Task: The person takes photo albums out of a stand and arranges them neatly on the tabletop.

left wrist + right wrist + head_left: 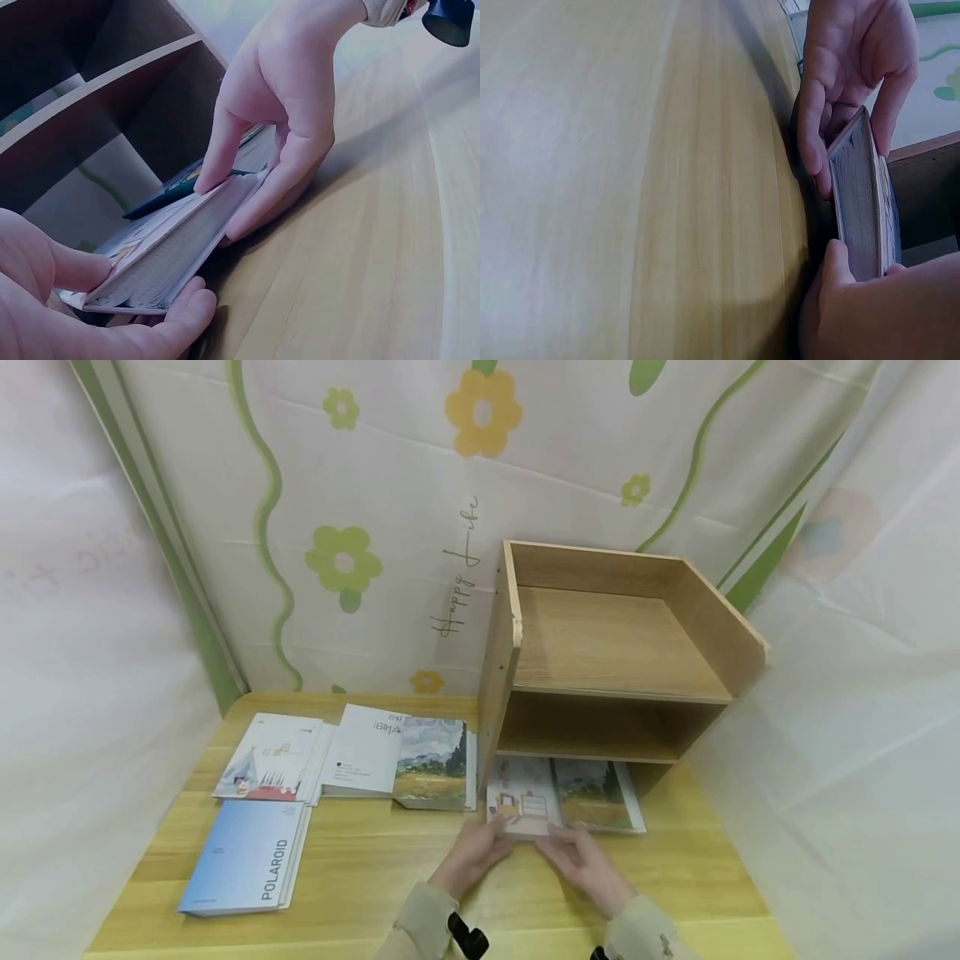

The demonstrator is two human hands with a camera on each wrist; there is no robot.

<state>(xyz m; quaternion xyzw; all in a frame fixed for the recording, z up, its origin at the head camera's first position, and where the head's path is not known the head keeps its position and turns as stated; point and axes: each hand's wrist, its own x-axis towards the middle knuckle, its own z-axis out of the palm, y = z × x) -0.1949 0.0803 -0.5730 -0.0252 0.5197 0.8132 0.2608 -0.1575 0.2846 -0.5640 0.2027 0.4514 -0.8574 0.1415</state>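
Observation:
Both hands pinch the near edge of a thick book (525, 797) with a pale cover of drawn furniture. My left hand (474, 853) is at its near left corner and my right hand (588, 867) at its near right corner. In the left wrist view, thumbs lie on the cover and fingers reach under the book (176, 247), whose near edge is raised off the table. The book's far part is inside the shelf's lowest compartment. Close on its right lies a landscape-painting book (592, 797), also partly inside.
The wooden shelf (615, 643) stands at the table's back right. Left of it lie another landscape book (431, 760), a white book (363, 747), a tent-picture book (266, 756) and a blue POLAROID book (243, 856), some with others beneath. Curtains (375, 527) hang around the table (360, 868).

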